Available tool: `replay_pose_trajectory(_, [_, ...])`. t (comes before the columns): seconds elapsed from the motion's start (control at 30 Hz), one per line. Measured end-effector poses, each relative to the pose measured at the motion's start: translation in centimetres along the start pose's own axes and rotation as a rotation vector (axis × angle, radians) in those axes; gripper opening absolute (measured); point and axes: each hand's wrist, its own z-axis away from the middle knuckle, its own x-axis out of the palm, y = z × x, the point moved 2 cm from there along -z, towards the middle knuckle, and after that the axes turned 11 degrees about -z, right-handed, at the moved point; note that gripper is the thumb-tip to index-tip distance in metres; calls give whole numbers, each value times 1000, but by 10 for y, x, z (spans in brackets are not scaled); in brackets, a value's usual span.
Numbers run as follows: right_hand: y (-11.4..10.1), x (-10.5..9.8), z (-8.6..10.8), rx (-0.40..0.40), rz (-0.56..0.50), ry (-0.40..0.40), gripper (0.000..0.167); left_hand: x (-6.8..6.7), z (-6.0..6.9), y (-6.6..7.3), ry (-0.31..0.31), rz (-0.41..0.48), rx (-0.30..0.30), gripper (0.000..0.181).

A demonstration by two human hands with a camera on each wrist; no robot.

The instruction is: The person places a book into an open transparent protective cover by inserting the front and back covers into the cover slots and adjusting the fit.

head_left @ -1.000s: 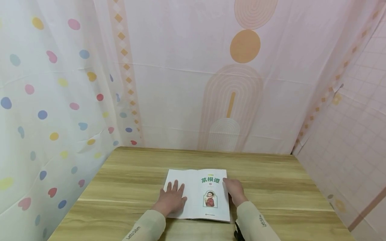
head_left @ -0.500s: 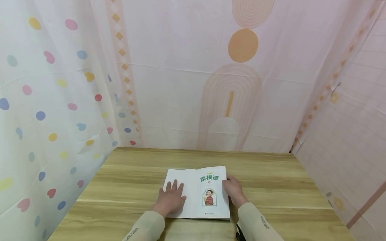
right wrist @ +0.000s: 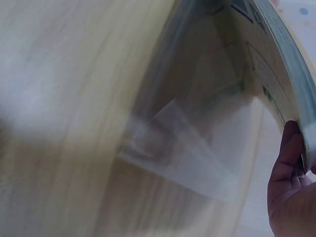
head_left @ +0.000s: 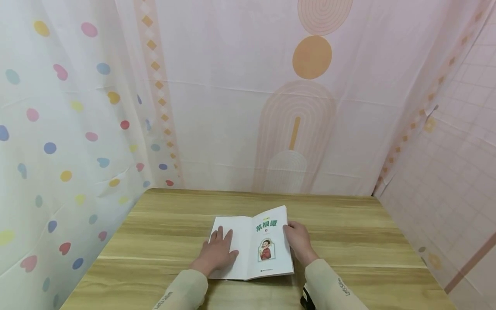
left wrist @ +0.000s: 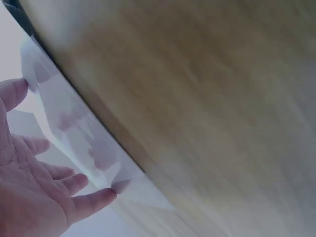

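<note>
An open book (head_left: 242, 245) lies on the table, with a blank left page and a right page bearing green title characters and a small framed figure in red. On the left page rests my left hand (head_left: 217, 254), fingers spread; in the left wrist view its fingertips (left wrist: 111, 194) touch the pale sheet. My right hand (head_left: 299, 242) grips the book's right edge, and that side is raised and tilted. The right wrist view shows the thick block of pages (right wrist: 296, 64) lifted, with fingers under it and a clear plastic sheet (right wrist: 192, 158) below.
The wood-grain table (head_left: 348, 241) spreads around the book. Patterned curtains (head_left: 217, 129) hang behind the table and at both sides. A small black object (head_left: 307, 299) shows at the right sleeve.
My right hand has raised the book's right side off the table, so the right page now slants upward. The left hand has stayed on the left page, shifting only slightly.
</note>
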Motion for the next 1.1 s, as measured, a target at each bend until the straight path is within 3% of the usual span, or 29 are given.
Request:
replay_pose_trajectory(0.47, [-30, 13, 11, -86, -16, -78, 33, -2, 0, -5, 24, 91, -47, 76])
replay_pose_trajectory(0.7, [-36, 18, 11, -93, -25, -94, 31, -5, 2, 1, 44, 118, -24, 74])
replay_pose_trajectory(1.1, [-42, 26, 12, -139, -48, -114, 28, 1, 1, 4, 81, 119, 30, 66])
